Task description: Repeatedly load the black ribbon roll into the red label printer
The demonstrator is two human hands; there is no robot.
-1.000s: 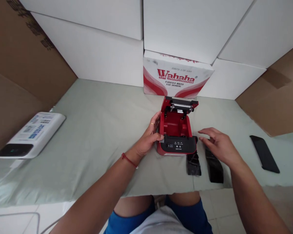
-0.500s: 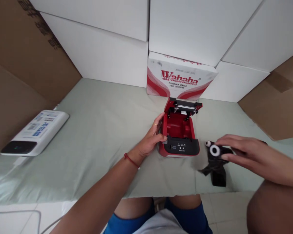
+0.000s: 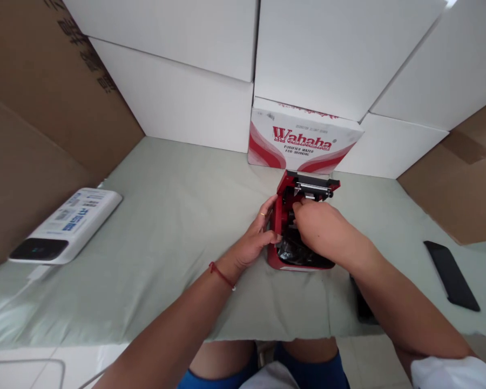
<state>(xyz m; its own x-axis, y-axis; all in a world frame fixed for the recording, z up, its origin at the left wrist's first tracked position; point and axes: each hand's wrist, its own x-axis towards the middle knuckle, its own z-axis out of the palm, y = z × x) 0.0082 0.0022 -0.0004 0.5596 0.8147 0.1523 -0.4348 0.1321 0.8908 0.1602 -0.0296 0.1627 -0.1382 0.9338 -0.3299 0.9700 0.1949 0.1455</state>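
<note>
A small red printer (image 3: 281, 260) stands on the cloth with its lid (image 3: 314, 185) raised at the back. My left hand (image 3: 256, 237) grips its left side, thumb at the front corner and fingers along the wall. Into the open compartment reaches my right hand (image 3: 322, 224), fingers curled around a roll of black ribbon that is mostly hidden beneath them. Loose shiny black ribbon film (image 3: 295, 248) spreads over the printer's front panel and covers its buttons. My right fingertips are largely out of sight inside the compartment.
A flat black panel (image 3: 451, 275) lies at the right. A dark object (image 3: 363, 305) is partly hidden by my right forearm. A white device (image 3: 68, 224) with a cable sits at the left. A Wahaha carton (image 3: 303, 138), white boxes (image 3: 178, 92) and brown cardboard (image 3: 461, 178) surround the cloth-covered surface.
My right hand has carried the black ribbon roll from the right side into the printer's compartment. The film now drapes over the front panel. My left hand keeps its hold.
</note>
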